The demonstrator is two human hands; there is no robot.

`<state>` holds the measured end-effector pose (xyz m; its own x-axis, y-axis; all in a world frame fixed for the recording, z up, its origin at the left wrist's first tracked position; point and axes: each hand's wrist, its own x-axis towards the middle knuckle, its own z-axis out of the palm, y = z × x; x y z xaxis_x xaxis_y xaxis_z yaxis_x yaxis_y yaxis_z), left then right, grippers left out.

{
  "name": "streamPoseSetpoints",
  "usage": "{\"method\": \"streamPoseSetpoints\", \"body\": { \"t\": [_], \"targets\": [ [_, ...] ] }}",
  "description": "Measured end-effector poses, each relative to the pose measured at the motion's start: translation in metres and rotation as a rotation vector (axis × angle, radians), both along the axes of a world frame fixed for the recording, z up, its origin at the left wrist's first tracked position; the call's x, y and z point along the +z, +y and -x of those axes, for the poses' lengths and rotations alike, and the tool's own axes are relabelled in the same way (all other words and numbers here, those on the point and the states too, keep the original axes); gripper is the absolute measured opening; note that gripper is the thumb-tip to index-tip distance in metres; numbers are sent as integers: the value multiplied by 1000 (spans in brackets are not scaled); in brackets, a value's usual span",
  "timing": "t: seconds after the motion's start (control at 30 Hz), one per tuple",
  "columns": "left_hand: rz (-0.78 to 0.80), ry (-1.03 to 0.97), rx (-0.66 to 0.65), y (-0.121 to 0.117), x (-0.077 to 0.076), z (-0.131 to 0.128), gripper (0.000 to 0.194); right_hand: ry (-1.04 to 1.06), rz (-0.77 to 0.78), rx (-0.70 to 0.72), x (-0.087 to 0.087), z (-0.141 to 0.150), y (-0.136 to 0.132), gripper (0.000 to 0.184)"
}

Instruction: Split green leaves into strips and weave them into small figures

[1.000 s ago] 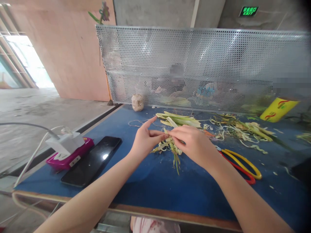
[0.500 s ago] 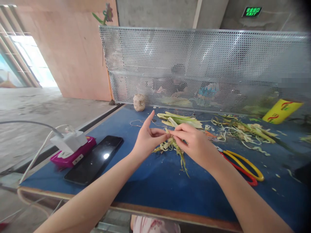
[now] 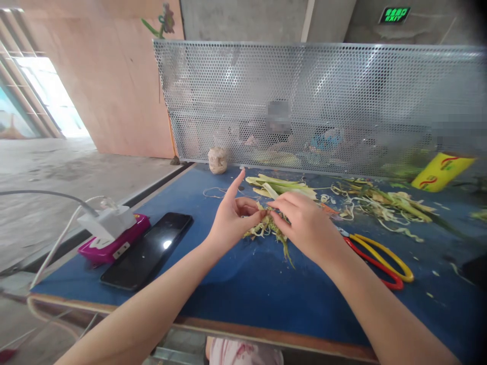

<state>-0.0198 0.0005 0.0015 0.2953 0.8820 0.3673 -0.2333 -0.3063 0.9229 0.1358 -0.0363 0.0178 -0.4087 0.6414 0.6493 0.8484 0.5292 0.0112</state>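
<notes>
Over the middle of the blue table, my left hand (image 3: 228, 220) pinches a small bundle of yellow-green plant strands (image 3: 282, 238) between thumb and curled fingers, its index finger pointing up. Facing it, my right hand (image 3: 304, 220) has its thumb and fingertips closed on the same bundle. Frayed, knotted strands hang down from between the hands onto or just above the table. My fingers cover the gripped part. Just behind the hands lie pale green leaf strips (image 3: 279, 186). Right of my right wrist rests a scissors-like tool with one red and one yellow handle (image 3: 380, 253).
A black phone (image 3: 148, 251) and a magenta power strip (image 3: 114, 243) with white plugs sit left. Plant scraps (image 3: 391, 203) and a yellow roll (image 3: 443, 172) lie right. Behind stands a perforated metal screen (image 3: 236, 96), a whitish lump (image 3: 217, 160) before it; a person shows beyond.
Both hands stay together on the plant bundle with small finger movements. My right fingers have shifted slightly, and the hanging strands have risen a little.
</notes>
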Motion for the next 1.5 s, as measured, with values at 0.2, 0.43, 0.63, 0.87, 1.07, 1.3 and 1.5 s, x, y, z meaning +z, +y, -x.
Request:
{"method": "streamPoseSetpoints", "body": {
  "t": [0.2,0.43,0.63,0.87,1.07,1.3,1.5],
  "targets": [
    [-5,-18,12,1,-2,-2,94,-179,-124,-38,4,0,-4,24],
    [23,-54,-18,-1,0,-3,89,-48,-41,-9,1,0,-2,14],
    [57,-85,-57,-3,2,-4,89,176,62,49,2,-3,-2,15],
    [73,-83,-4,-2,4,-3,84,279,136,61,2,-9,3,13],
    [78,-68,19,-2,4,-2,81,299,190,101,3,-10,4,15],
    [25,-55,-19,-2,3,-3,81,241,81,90,1,-7,3,13],
    [-5,-48,17,-1,1,-4,80,-14,-93,-29,2,-6,0,18]
  ]
}}
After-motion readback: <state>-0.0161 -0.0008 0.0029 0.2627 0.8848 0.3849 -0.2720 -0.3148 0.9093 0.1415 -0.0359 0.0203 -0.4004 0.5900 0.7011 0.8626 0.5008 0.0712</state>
